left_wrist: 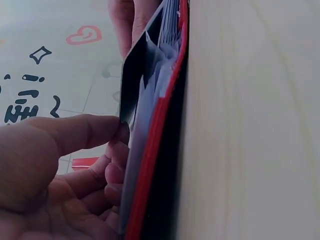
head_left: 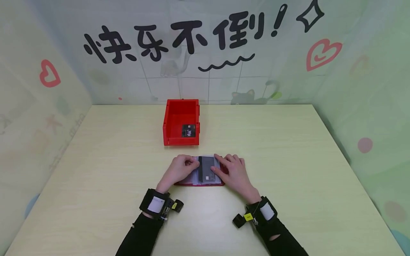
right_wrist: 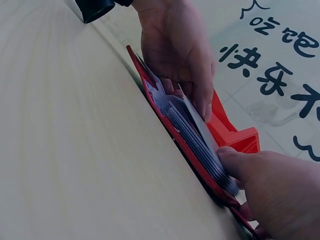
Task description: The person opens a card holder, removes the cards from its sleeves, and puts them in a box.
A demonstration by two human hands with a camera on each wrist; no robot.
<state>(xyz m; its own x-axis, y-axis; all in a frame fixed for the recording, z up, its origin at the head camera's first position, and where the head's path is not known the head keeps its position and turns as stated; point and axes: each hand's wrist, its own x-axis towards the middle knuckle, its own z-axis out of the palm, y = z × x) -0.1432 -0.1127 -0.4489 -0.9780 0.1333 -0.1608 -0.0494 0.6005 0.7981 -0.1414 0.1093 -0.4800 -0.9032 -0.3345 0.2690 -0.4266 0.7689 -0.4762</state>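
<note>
An open card holder point(head_left: 188, 179) with a red cover and a stack of clear plastic sleeves point(right_wrist: 192, 135) lies on the table. A dark grey bank card point(head_left: 208, 167) with a chip is on its right-hand pages, its left edge lifted off the sleeves. My left hand point(head_left: 179, 170) pinches that edge between thumb and finger, seen closely in the left wrist view. My right hand point(head_left: 236, 174) grips the holder's right side, the thumb on the card and sleeves and other fingers at the cover's edge. How far the card sits inside a sleeve is hard to tell.
Behind the holder stands a red plastic bin point(head_left: 180, 141), with a black card marked Vip point(head_left: 188, 131) lying inside at its front right. The pale wooden table point(head_left: 112, 160) meets printed cloth walls point(head_left: 198, 89) at the back and both sides.
</note>
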